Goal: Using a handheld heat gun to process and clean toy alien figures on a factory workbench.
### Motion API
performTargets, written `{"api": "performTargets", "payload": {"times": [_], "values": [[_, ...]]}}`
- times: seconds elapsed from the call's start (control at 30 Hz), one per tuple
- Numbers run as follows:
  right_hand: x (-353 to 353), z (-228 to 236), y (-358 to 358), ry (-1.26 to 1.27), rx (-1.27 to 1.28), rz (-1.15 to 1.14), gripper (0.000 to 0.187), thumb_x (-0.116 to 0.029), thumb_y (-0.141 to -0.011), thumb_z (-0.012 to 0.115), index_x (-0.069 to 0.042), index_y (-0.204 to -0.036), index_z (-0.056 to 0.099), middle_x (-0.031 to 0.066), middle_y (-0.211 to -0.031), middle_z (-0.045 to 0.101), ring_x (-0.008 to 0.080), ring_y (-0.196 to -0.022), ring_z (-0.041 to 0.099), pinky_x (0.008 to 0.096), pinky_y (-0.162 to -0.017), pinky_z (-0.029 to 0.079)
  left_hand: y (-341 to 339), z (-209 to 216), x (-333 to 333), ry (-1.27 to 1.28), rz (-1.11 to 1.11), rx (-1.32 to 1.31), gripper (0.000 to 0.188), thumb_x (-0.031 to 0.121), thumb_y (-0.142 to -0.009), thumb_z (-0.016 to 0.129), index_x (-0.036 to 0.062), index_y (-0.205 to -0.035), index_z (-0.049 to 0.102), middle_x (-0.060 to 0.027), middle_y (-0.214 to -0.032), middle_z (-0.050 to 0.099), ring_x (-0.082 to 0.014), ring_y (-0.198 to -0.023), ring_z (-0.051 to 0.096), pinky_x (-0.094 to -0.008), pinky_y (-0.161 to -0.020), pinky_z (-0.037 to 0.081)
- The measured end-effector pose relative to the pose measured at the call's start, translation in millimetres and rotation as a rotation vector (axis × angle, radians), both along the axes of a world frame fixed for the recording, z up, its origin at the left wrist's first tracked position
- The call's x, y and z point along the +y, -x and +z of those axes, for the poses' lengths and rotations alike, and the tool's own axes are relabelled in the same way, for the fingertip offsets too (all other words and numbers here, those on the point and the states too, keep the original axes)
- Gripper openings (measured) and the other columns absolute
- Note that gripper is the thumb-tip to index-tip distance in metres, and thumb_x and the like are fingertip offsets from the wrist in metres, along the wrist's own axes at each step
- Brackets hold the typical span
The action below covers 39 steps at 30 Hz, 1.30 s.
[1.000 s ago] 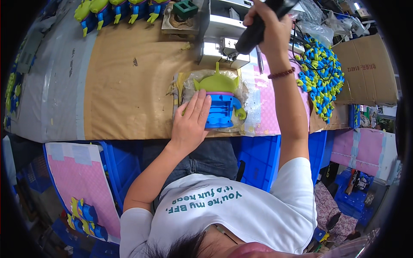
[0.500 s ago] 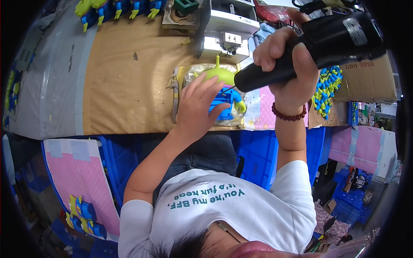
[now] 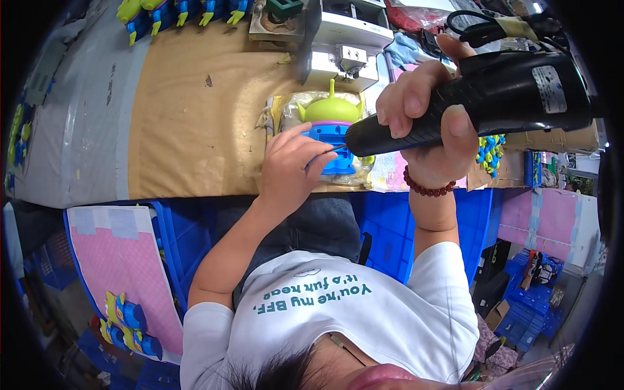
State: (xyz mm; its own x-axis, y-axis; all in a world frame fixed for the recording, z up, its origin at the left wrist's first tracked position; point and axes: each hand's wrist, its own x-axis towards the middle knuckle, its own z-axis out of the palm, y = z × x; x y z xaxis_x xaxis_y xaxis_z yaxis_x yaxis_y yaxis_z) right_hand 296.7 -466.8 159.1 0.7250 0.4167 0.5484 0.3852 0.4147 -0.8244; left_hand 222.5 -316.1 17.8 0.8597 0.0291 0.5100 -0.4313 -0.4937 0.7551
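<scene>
My right hand [image 3: 426, 123] grips a black electric screwdriver [image 3: 504, 97], its fingers wrapped round the body. The tool lies nearly level, its thin bit pointing left over the toy. My left hand [image 3: 289, 162] is pinched at the bit's tip, thumb and forefinger together; anything between them is too small to make out. Beneath both hands lies a toy figure [image 3: 330, 110] with a green head, an antenna, pointed ears and a blue body with a recessed cavity. It rests on a padded holder wrapped in clear plastic [image 3: 291, 112]. The tool partly covers the body's right side.
A white machine [image 3: 338, 65] stands just beyond the toy. More toy figures [image 3: 185, 10] line the far left, and a pile of small green and blue parts [image 3: 491, 156] lies at right. Brown paper [image 3: 201, 123] covers the bench. Blue crates [image 3: 390, 224] stand below its edge.
My left hand has drawn back from lying across the toy and now pinches by the bit. The screwdriver has shifted slightly left and down, its bit lifted off the body.
</scene>
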Motion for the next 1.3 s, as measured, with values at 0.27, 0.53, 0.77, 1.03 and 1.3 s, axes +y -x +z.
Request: {"api": "performTargets", "payload": {"times": [0.27,0.53,0.77,1.03,1.3], "values": [[2,-5,7,0.032,0.031,0.011,0.074,-0.036,-0.093,0.065,0.001,-0.145,0.028,0.0057,-0.083,0.056,0.0174,-0.063,0.058,0.0359,-0.064,0.049,2,5,2,-0.115,-0.001,-0.017,0.01,0.016,-0.078,0.077,0.0114,-0.083,0.07,-0.0041,-0.085,0.068,-0.032,-0.108,0.062,-0.0445,-0.091,0.045],[1,-30,16,-0.01,0.107,0.068,0.076,-0.011,-0.084,0.067,0.001,-0.145,0.023,0.0096,-0.078,0.059,0.0166,-0.063,0.059,0.0309,-0.064,0.05,16,-1,3,-0.179,-0.079,0.071,0.042,0.019,-0.075,0.079,0.0135,-0.114,0.064,-0.0055,-0.115,0.063,-0.0349,-0.123,0.053,-0.0483,-0.096,0.042],[0,-50,18,0.116,0.05,0.031,0.081,-0.028,-0.087,0.074,0.0,-0.147,0.027,0.0058,-0.083,0.057,0.0182,-0.065,0.059,0.0355,-0.065,0.052,25,-19,12,-0.422,0.051,0.322,0.097,0.024,-0.067,0.085,0.0071,-0.149,0.036,-0.0141,-0.149,0.039,-0.0403,-0.138,0.035,-0.0505,-0.108,0.034],[11,-64,14,0.004,-0.004,0.308,0.06,-0.013,-0.081,0.075,-0.004,-0.129,0.041,0.0079,-0.078,0.06,0.0205,-0.063,0.06,0.0351,-0.06,0.05,21,-38,12,-0.508,0.081,0.227,0.093,0.019,-0.063,0.084,0.0044,-0.144,0.041,-0.0145,-0.147,0.044,-0.0353,-0.135,0.041,-0.0482,-0.105,0.036],[14,-81,3,-0.144,-0.152,0.525,0.058,0.001,-0.072,0.075,-0.004,-0.122,0.048,0.0086,-0.08,0.063,0.0214,-0.063,0.061,0.0345,-0.056,0.051,23,-40,11,-0.469,0.098,0.174,0.093,0.016,-0.059,0.084,0.0026,-0.142,0.044,-0.0153,-0.146,0.046,-0.0344,-0.133,0.044,-0.0472,-0.103,0.037]]}}
